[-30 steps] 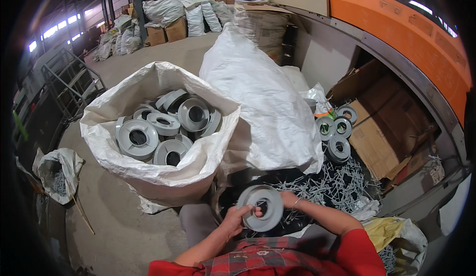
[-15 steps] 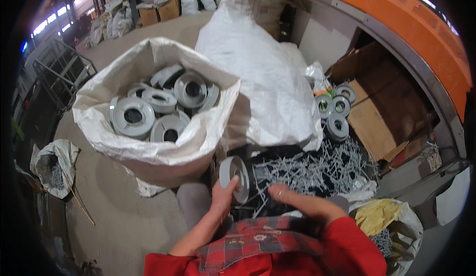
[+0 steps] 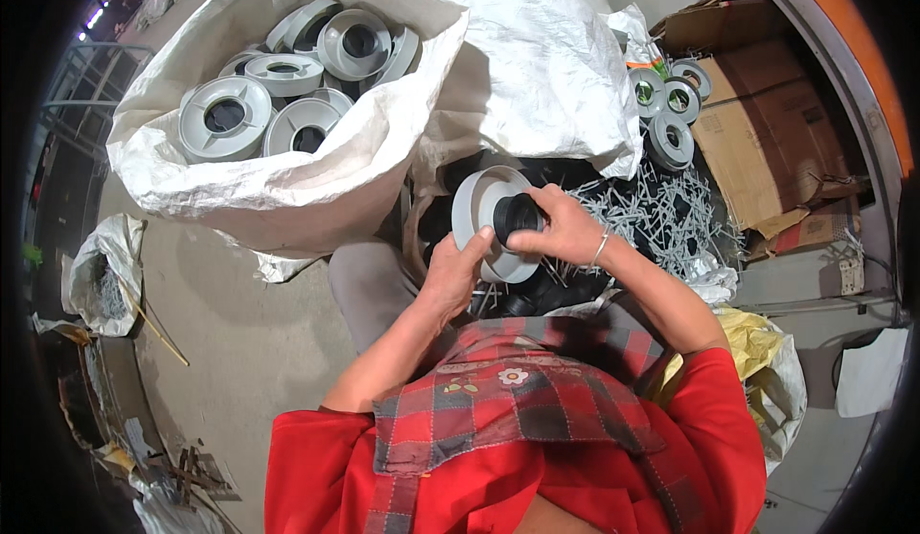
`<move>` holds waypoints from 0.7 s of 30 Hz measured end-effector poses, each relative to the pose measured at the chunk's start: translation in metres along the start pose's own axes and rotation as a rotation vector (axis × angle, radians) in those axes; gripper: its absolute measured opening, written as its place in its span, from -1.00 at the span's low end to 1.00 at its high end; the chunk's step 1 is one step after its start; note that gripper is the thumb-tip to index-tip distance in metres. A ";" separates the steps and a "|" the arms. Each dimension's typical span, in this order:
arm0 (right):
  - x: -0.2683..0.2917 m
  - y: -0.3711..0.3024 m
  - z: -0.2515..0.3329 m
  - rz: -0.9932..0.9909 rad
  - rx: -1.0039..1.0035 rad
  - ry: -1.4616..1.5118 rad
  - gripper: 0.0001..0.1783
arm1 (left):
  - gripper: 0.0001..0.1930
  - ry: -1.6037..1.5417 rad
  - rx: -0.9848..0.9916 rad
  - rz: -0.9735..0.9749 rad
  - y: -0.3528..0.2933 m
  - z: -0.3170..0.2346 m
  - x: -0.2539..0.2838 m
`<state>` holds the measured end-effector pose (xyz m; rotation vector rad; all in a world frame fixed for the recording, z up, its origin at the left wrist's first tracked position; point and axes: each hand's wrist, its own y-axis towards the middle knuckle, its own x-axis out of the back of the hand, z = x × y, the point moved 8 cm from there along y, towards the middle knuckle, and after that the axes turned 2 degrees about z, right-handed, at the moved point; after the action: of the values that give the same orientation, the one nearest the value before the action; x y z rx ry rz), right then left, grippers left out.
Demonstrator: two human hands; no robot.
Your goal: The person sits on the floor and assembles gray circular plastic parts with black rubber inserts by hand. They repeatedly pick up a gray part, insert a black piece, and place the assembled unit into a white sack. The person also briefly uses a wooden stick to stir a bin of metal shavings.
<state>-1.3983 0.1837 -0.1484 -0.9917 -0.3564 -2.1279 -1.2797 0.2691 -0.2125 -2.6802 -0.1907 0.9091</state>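
My left hand (image 3: pixel 454 273) grips a grey round plastic flange (image 3: pixel 470 210) by its near edge, thumb pressed on its face. The flange is tilted, its hollow side turned toward my right hand. A black ring-shaped piece (image 3: pixel 518 218) is pinched in my right hand (image 3: pixel 567 227), right up against the centre of the flange. Whether the black piece sits inside the centre hole or only touches it, I cannot tell. Behind and below the hands lie black parts (image 3: pixel 541 294), partly hidden. Grey plastic sprue sticks (image 3: pixel 661 213) are heaped to the right of them.
At the left stands an open white woven sack (image 3: pixel 287 194) holding several grey flanges with black centres. A full white sack (image 3: pixel 546 64) leans behind. More grey rings (image 3: pixel 671 139) lie beside a cardboard box (image 3: pixel 767 131). A small sack (image 3: pixel 113 285) sits at far left.
My right hand has come up from the heap to the flange and now holds a black ring-shaped piece against it. My left hand still holds the flange. The view has tilted downward.
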 end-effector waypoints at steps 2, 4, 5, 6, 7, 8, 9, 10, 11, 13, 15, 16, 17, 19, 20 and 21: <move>-0.008 -0.005 0.003 -0.016 -0.027 -0.082 -0.09 | -0.68 0.249 0.018 0.011 0.002 0.001 0.008; -0.009 -0.009 0.011 0.023 0.071 -0.110 -0.14 | -0.66 0.317 0.077 0.051 -0.001 -0.002 0.008; -0.008 -0.010 0.020 0.018 0.206 -0.152 -0.14 | -0.66 0.268 0.090 0.073 -0.004 -0.004 0.005; -0.006 -0.013 0.028 0.012 0.341 -0.193 -0.13 | -0.66 0.219 0.102 0.094 -0.004 -0.004 0.003; -0.005 -0.018 0.037 0.006 0.475 -0.234 -0.12 | -0.63 0.071 0.165 0.144 -0.001 0.000 0.000; -0.006 -0.021 0.038 0.032 0.480 -0.282 -0.11 | -0.62 0.050 0.179 0.155 -0.002 0.000 -0.002; -0.005 -0.024 0.040 0.058 0.485 -0.331 -0.10 | -0.61 0.028 0.192 0.166 -0.005 0.000 -0.006; -0.005 -0.025 0.041 0.079 0.491 -0.384 -0.08 | -0.60 0.010 0.201 0.182 -0.006 -0.002 -0.011; -0.001 -0.025 0.039 0.019 0.491 -0.344 -0.11 | -0.59 -0.041 0.164 0.171 -0.006 -0.004 -0.016; 0.003 -0.021 0.023 -0.085 0.329 -0.103 -0.15 | -0.61 0.039 0.049 0.138 -0.008 -0.001 -0.017; 0.005 -0.019 0.004 -0.124 0.044 0.105 -0.19 | -0.66 0.159 -0.059 0.133 -0.003 0.005 -0.015; 0.006 -0.017 0.004 -0.220 0.052 0.155 -0.29 | -0.69 0.255 -0.097 0.134 -0.004 0.001 -0.015; -0.013 -0.014 -0.025 -0.074 -0.301 0.585 -0.35 | -0.70 0.296 -0.174 0.130 -0.005 -0.003 -0.018; -0.055 -0.020 -0.041 0.280 -0.649 1.359 -0.45 | -0.70 0.334 -0.207 0.126 -0.007 -0.008 -0.021; -0.054 -0.026 -0.025 0.531 -0.721 1.344 -0.40 | -0.70 0.348 -0.182 0.099 -0.011 -0.016 -0.013; -0.033 -0.017 -0.019 0.365 -0.502 0.754 -0.34 | -0.69 0.232 -0.183 0.052 -0.006 -0.013 -0.001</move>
<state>-1.4070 0.2023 -0.1845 -0.3882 0.7001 -2.0980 -1.2729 0.2716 -0.2001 -2.9450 -0.1592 0.6135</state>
